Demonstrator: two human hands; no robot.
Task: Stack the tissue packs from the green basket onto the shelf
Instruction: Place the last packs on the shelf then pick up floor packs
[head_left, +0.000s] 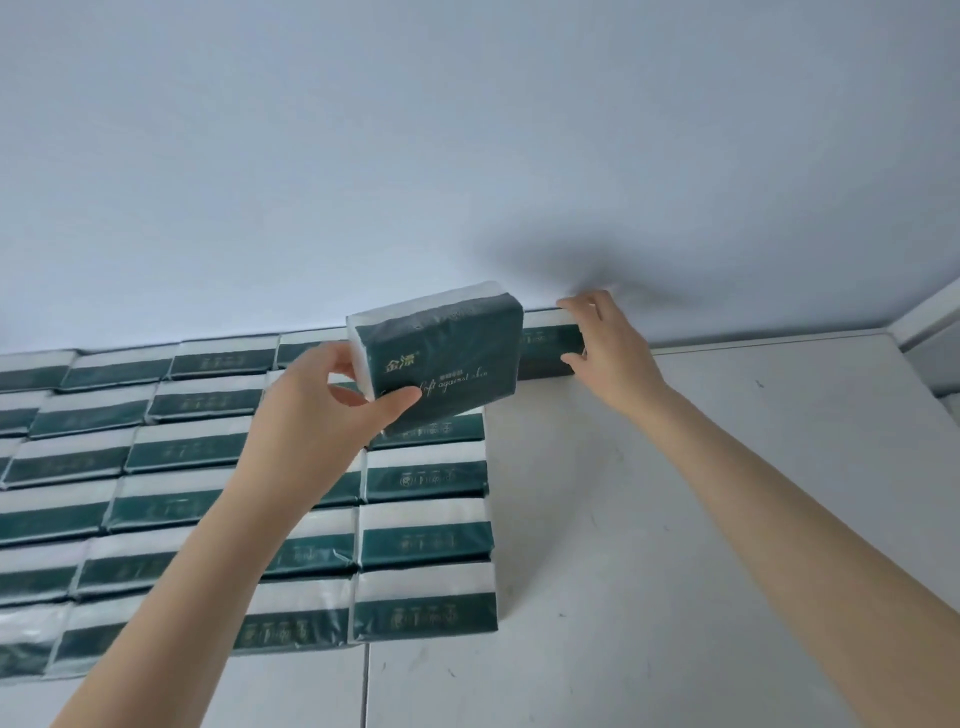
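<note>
Left hand (322, 410): raised over the shelf, thumb in front and fingers curled behind. It pinches the left end of a rectangular dark green and white plastic-wrapped tissue pack (447, 353), the held pack.
Right hand (608, 343): at the shelf's back edge, fingers over the top and thumb on the front of a second pack of the same kind (545, 345), the back-edge pack. Narrow grip round its right end.
Held pack: in the air, tilted, printed face toward the camera, above the back end of the rightmost full column. It seems to touch only the hand.
Back-edge pack: lies on the shelf against the wall, just right of the grid, the first of a new column.
Stacked packs (426, 535): many identical packs laid flat in rows and columns, edge to edge. They cover the left part of the shelf from the back edge to near the front edge and run out of view on the left.
Shelf (701, 493): flat white panel top, scuffed, with a seam near the front edge.
Wall (415, 156): plain pale blue-grey, behind the back edge, with the hand's shadow on it.
Green basket: not in view.
Progress: judged well along, several full columns down and a new one just begun. The held pack is not yet placed and likely goes in front of the back-edge pack. How many packs are left, I cannot tell.
</note>
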